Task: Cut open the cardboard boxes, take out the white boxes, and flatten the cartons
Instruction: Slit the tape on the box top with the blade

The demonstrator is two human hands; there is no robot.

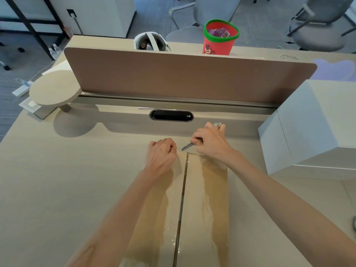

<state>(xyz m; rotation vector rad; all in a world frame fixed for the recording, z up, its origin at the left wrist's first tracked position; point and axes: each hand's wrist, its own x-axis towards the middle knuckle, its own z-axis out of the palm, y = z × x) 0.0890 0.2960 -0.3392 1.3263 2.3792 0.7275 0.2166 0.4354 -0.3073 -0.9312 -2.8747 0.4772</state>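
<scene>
the step in hand looks like the first one: cutting the tape on a cardboard box (194,199) that lies lengthwise on the desk (63,180), running from the near edge of the view up toward the divider panel (188,74). the centre seam (182,199) shows as a dark line between the two top flaps, with glossy tape over it, and i cannot tell for sure whether the tape along it is already slit. no white boxes from inside are in sight, and the flaps lie closed.

the right hand (211,140) is closed in a fist around a utility knife (189,145), thumb and fingers wrapped on the handle, the blade end pointing left and down just past the far end of the seam. the tip seems to sit at or just off the box's far edge; whether it touches the tape is too fine to see.

the left hand (160,153) rests on the far left corner of the box, fingers curled under loosely, pressing the flap down. it holds nothing that i can make out.

the next move probably calls for setting the blade into the seam and drawing it shallowly along the tape, with the left hand kept off the cutting line. a large pale box (308,128) stands to the right.
</scene>
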